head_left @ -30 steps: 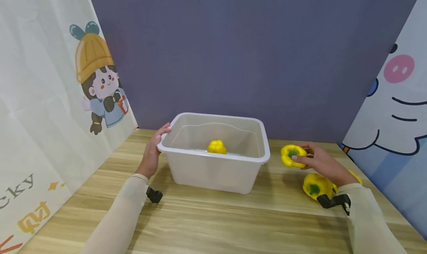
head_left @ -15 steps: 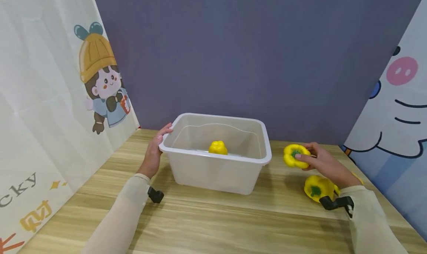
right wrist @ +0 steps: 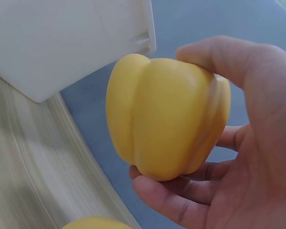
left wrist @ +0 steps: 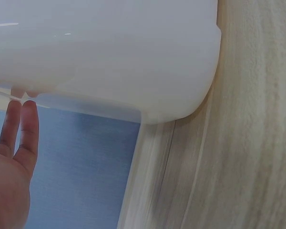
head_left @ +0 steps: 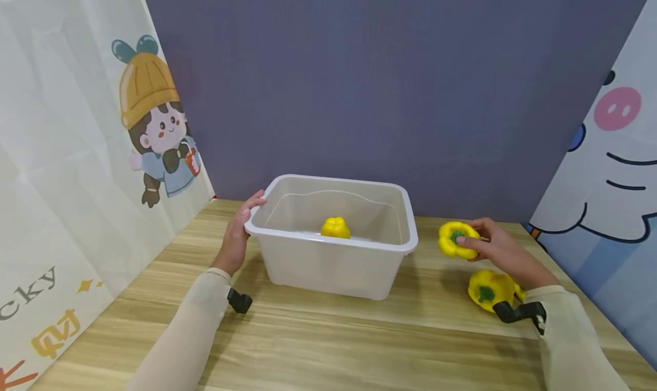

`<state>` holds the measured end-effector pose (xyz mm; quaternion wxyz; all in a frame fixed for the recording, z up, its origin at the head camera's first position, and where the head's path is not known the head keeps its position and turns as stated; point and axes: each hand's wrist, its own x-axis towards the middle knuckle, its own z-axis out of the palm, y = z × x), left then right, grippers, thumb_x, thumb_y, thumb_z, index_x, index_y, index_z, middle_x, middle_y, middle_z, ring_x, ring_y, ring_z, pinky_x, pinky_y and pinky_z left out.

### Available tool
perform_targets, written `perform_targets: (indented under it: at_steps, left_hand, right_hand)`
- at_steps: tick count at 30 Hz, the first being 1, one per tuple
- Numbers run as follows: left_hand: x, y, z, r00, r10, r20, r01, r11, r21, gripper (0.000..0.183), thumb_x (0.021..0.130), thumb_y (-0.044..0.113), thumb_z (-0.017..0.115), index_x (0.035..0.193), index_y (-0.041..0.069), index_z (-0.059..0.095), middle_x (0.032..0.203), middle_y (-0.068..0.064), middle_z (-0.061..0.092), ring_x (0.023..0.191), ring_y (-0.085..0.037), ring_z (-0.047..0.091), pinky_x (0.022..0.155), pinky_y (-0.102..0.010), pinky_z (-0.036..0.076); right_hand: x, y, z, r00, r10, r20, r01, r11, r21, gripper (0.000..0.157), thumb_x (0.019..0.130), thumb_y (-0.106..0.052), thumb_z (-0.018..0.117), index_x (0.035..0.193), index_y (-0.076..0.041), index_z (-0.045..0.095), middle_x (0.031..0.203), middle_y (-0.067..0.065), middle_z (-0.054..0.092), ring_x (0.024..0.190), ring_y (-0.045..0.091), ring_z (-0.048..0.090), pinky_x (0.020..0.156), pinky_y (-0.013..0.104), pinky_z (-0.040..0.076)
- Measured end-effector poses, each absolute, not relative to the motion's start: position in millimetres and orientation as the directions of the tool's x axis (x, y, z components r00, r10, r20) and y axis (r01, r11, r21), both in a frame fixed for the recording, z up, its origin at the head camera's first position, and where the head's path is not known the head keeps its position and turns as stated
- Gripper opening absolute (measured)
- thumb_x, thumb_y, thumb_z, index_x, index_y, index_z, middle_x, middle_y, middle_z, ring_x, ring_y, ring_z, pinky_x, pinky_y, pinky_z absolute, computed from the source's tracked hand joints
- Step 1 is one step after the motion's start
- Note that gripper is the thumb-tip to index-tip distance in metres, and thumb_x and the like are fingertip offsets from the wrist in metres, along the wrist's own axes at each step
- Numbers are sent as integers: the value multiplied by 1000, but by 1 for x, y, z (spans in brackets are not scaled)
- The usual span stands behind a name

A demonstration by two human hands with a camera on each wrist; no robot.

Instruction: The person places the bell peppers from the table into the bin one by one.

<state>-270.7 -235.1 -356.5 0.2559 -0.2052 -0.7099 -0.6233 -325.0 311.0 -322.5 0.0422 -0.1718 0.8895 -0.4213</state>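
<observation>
In the head view my left hand [head_left: 237,231] holds the left rim of a pale plastic bin [head_left: 323,265], its upper fingertips over the edge. The left wrist view shows two of its fingers [left wrist: 29,129] stretched straight against the bin's outside. One yellow bell pepper [head_left: 336,228] lies inside the bin. Right of the bin, my right hand [head_left: 495,245] grips another yellow bell pepper [right wrist: 169,117] above the table, green stem facing me, with the thumb on one side and fingers beneath.
Below my right forearm, a yellow bell pepper [head_left: 490,288] lies on the wood-grain table [head_left: 349,345], with part of another yellow piece [head_left: 519,292] behind it. A dark blue-grey wall [head_left: 359,94] stands behind. Printed sheets [head_left: 67,151] flank the table.
My right hand and its bell pepper have shifted slightly to the right. My left hand stays at the bin's rim, and the pepper inside has not moved.
</observation>
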Motion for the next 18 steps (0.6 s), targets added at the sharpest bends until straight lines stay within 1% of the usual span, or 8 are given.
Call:
perform_targets:
  at_steps: [7, 13, 18]
  left_hand:
    - [-268, -235, -356, -785, -28, 618, 609, 143, 780, 53, 109, 32, 24, 138, -4, 48, 160, -7, 35, 143, -26, 33, 98, -31, 40]
    - [-268, -235, -356, -783, -30, 621, 612, 141, 778, 53, 109, 33, 24, 138, -5, 48, 160, -7, 35, 143, -25, 33, 99, -30, 39]
    - [-269, -234, -356, -775, -28, 632, 624, 131, 771, 53, 109, 33, 25, 137, -5, 48, 159, -8, 36, 144, -24, 32, 101, -30, 37]
  right_hand:
    - [-326, 309, -326, -936, -342, 82, -278, 576, -768, 75, 99, -47, 58, 147, 3, 29, 137, 22, 42, 107, 30, 56, 80, 33, 55]
    - [-324, 308, -324, -932, -348, 101, -294, 565, -771, 74, 99, -47, 59, 146, 2, 31, 136, 21, 44, 105, 29, 57, 79, 32, 55]
    - [-323, 307, -323, -928, -359, 97, -297, 560, -774, 70, 99, -47, 59, 144, 1, 34, 132, 20, 47, 104, 28, 58, 81, 35, 55]
